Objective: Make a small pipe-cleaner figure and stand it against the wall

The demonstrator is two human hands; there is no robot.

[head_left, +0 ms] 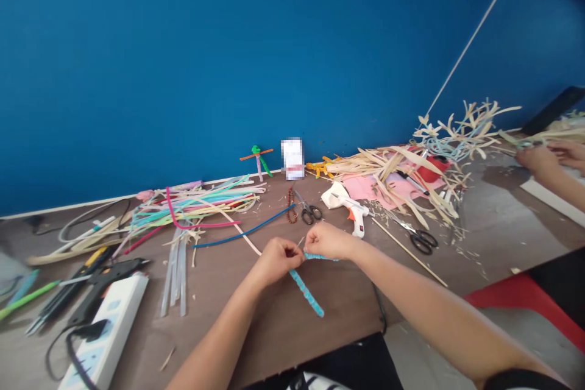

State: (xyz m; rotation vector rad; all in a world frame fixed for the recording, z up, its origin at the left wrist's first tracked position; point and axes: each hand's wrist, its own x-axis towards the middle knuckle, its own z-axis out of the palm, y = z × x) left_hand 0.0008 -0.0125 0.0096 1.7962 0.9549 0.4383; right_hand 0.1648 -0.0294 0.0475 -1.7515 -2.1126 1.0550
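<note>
My left hand (280,261) and my right hand (326,242) are close together above the table, fingers pinched. Between them is a light blue pipe cleaner (308,294), bent at the fingers, its texture fuzzy or wrapped. One length slants down toward me from the left fingertips; another runs right beneath my right hand. A thin pale tip shows between the hands, its kind unclear. Just beyond them lie small black-handled scissors (311,213), a brown bead bracelet (291,204) and a dark blue pipe cleaner (247,233). The white hot glue gun (358,213) rests beyond my right wrist.
Colored pipe cleaners (219,198) lie piled at back left. Glue sticks (174,274), a black glue gun (107,280) and a power strip (112,323) are nearer. Larger scissors (423,241) and dried strips (388,164) lie right. Another person's hands (543,158) work far right.
</note>
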